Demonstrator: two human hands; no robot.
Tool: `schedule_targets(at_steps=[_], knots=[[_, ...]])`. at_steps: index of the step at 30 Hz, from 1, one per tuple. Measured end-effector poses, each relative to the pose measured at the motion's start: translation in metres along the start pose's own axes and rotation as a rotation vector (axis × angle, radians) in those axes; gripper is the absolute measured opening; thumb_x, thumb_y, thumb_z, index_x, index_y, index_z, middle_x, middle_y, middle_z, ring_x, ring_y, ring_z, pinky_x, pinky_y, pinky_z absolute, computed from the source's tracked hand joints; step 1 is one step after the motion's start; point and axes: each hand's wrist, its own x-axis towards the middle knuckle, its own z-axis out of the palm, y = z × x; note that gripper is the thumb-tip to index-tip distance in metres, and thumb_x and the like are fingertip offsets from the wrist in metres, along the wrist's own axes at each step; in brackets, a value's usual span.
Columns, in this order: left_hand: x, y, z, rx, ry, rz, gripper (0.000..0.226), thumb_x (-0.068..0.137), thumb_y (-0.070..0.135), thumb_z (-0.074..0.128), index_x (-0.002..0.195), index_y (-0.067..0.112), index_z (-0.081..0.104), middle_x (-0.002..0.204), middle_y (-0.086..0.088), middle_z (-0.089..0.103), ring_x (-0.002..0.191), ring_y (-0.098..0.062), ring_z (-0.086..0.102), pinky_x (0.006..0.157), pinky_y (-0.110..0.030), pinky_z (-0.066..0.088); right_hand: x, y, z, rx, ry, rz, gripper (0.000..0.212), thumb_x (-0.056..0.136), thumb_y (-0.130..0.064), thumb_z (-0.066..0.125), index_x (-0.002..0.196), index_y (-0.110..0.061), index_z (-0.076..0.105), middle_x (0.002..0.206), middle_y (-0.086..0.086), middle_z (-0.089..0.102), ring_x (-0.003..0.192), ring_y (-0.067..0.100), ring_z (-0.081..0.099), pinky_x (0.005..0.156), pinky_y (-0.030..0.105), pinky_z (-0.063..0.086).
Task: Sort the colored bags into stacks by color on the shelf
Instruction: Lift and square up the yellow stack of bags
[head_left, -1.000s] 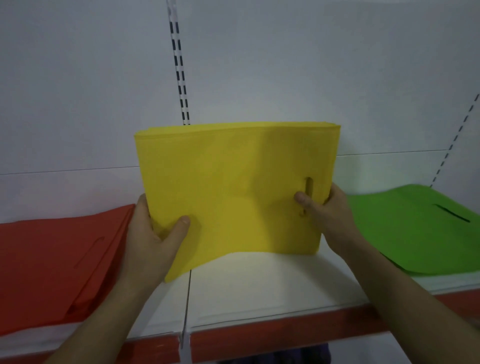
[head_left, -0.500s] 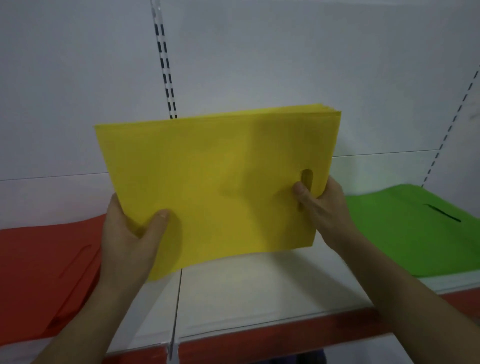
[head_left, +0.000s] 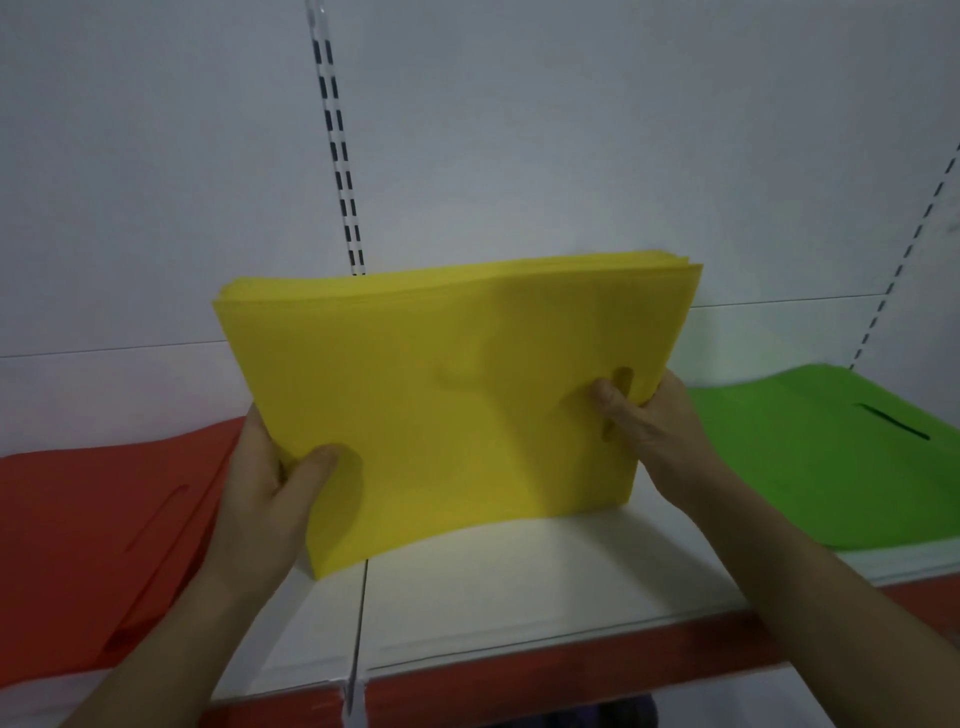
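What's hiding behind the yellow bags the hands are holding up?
Behind the yellow bags you can see the white wall and a slotted metal strip running down. The strip's lower part and the back of the shelf are covered, so I can't tell what's there.

Matt, cloth-like yellow bags (head_left: 447, 410) form a soft stack. The shelf (head_left: 519, 587) beneath them looks smooth, white and faintly glossy.

Single view: head cam, wide-angle, worn by the person, facing fwd & a bit down onto a white shelf (head_left: 519, 582) and back wall (head_left: 519, 156). Close range: forearms enter from the bottom corners, left hand (head_left: 270, 493) & right hand (head_left: 649, 426) grip yellow bags (head_left: 441, 405) mid-frame. Shelf's red front edge (head_left: 571, 675) sits at frame bottom; slotted uprights (head_left: 337, 156) splay outward toward the top.
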Motion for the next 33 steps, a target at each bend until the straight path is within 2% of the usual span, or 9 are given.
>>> schedule_targets(at_steps=[3,6,8,13,18,20,23,29,33], knots=[[-0.001,0.000,0.007,0.049,0.035,-0.033,0.049,0.082,0.020,0.058,0.130,0.032,0.054,0.119,0.016,0.067,0.110,-0.006,0.063,0.087,-0.028,0.048,-0.005,0.004,0.007,0.003,-0.005,0.044,0.078,0.042,-0.076,0.083,0.103,-0.030,0.067,0.100,-0.015,0.075,0.091,0.005,0.071,0.071,0.026,0.059],[0.002,0.009,0.007,0.088,0.057,-0.053,0.039,0.081,0.023,0.057,0.116,0.039,0.055,0.107,0.028,0.068,0.098,0.004,0.065,0.076,-0.016,0.049,-0.003,-0.001,0.011,-0.063,0.049,0.034,0.077,0.054,-0.070,0.083,0.100,-0.010,0.069,0.097,0.005,0.074,0.087,0.016,0.072,0.079,0.040,0.058],[0.006,0.015,0.003,0.102,0.049,-0.092,0.038,0.081,0.026,0.058,0.116,0.038,0.057,0.106,0.028,0.069,0.096,0.003,0.066,0.075,-0.019,0.050,0.000,-0.011,0.010,-0.098,0.044,0.063,0.072,0.064,-0.057,0.080,0.105,0.001,0.066,0.101,0.014,0.073,0.090,0.025,0.071,0.081,0.046,0.058],[0.024,0.021,-0.005,0.135,-0.089,-0.407,0.022,0.092,0.018,0.067,0.110,0.030,0.065,0.105,0.012,0.071,0.090,-0.013,0.072,0.080,-0.038,0.055,0.012,-0.019,0.002,-0.257,-0.097,0.271,0.048,0.072,-0.055,0.078,0.098,-0.015,0.072,0.093,0.000,0.076,0.081,0.018,0.073,0.065,0.031,0.056],[0.032,-0.001,-0.005,0.169,-0.225,-0.733,0.026,0.088,0.018,0.073,0.111,0.006,0.068,0.104,-0.010,0.074,0.088,-0.027,0.074,0.080,-0.042,0.058,0.009,0.007,0.003,-0.454,-0.197,0.548,0.103,0.036,-0.080,0.082,0.105,-0.005,0.070,0.094,0.010,0.077,0.085,0.029,0.074,0.083,0.050,0.059],[0.035,-0.008,-0.004,0.229,-0.272,-0.801,0.029,0.082,0.016,0.077,0.106,0.003,0.068,0.102,-0.013,0.074,0.091,-0.032,0.072,0.086,-0.046,0.057,0.006,0.015,0.006,-0.542,-0.235,0.600,0.105,0.039,-0.081,0.080,0.110,-0.005,0.066,0.100,0.010,0.074,0.087,0.029,0.072,0.083,0.047,0.059],[0.039,-0.014,-0.002,0.292,-0.292,-0.857,0.012,0.088,0.010,0.069,0.098,0.004,0.065,0.099,-0.014,0.071,0.091,-0.032,0.070,0.084,-0.043,0.057,0.007,0.024,0.009,-0.642,-0.212,0.614,0.088,0.055,-0.074,0.081,0.111,-0.008,0.064,0.104,0.009,0.071,0.089,0.027,0.069,0.082,0.044,0.058],[0.051,-0.018,-0.004,0.428,-0.342,-0.863,0.019,0.079,0.016,0.075,0.092,0.007,0.063,0.100,-0.015,0.070,0.093,-0.034,0.069,0.092,-0.049,0.055,0.013,0.020,0.022,-0.885,-0.198,0.548,0.084,0.069,-0.070,0.075,0.115,-0.003,0.055,0.109,0.012,0.064,0.091,0.027,0.061,0.073,0.034,0.047],[0.056,-0.016,0.001,0.571,-0.365,-0.816,0.017,0.083,0.017,0.072,0.092,0.007,0.062,0.094,-0.012,0.067,0.081,-0.027,0.067,0.070,-0.034,0.056,0.012,0.010,0.029,-0.998,-0.222,0.522,0.072,0.074,-0.068,0.072,0.105,-0.008,0.045,0.104,0.009,0.056,0.091,0.027,0.055,0.073,0.034,0.043]])
